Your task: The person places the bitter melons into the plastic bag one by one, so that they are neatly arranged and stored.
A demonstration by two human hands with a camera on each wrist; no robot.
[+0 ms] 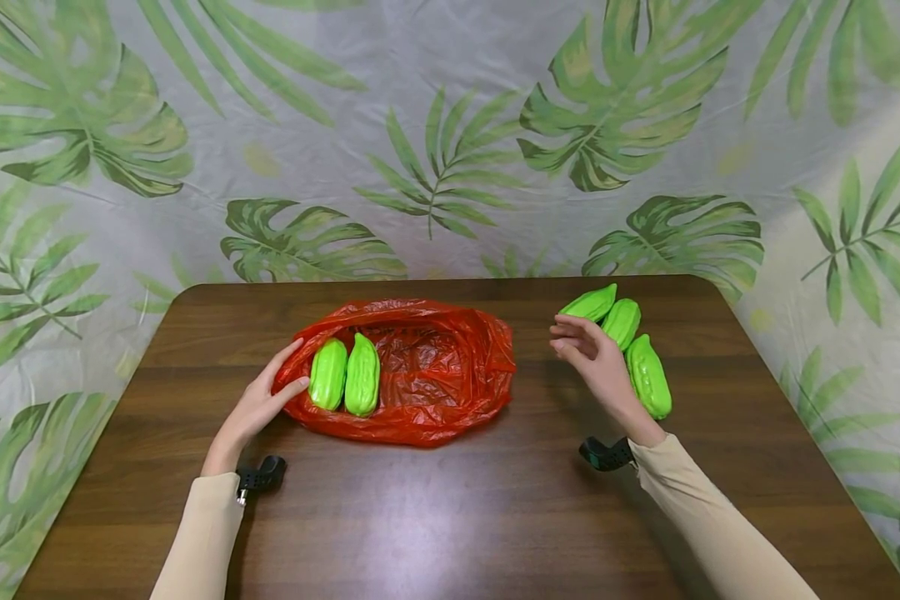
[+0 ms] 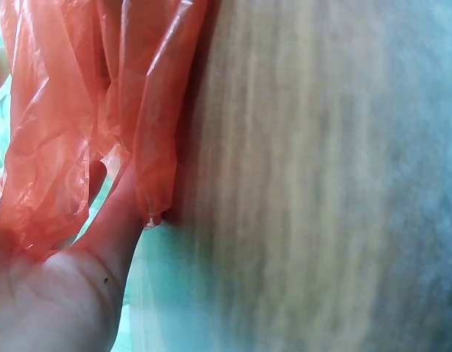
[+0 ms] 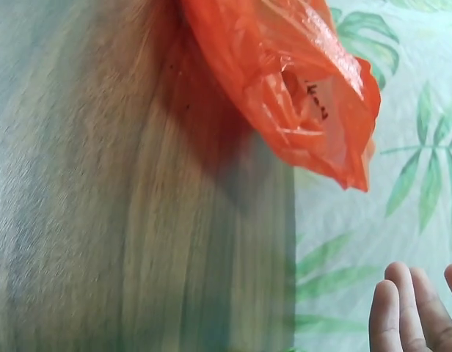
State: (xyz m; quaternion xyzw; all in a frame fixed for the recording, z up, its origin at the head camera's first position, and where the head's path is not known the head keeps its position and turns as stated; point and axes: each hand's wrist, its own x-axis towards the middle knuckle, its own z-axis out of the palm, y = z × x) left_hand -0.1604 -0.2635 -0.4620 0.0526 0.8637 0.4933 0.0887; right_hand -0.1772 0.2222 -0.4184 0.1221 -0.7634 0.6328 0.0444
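Note:
A red plastic bag (image 1: 427,425) lies on the table with its mouth spread wide. Two bright green bitter melons, one on the left (image 1: 328,375) and one beside it (image 1: 362,377), lie in its left end. My left hand (image 1: 258,400) holds the bag's left rim, thumb on the inner side and fingers outside; the left wrist view shows the red film (image 2: 57,132) between them. My right hand (image 1: 594,360) is raised beside three more bitter melons (image 1: 648,379) on the right, its fingers loosely bent with nothing held. In the right wrist view its fingertips (image 3: 386,308) are apart from the bag.
The brown wooden table (image 1: 435,517) has its far edge just behind the bag and the melons. A leaf-patterned cloth (image 1: 450,150) hangs behind it. Black wrist straps with cameras, one left (image 1: 262,475) and one right (image 1: 606,454), sit on the wrists.

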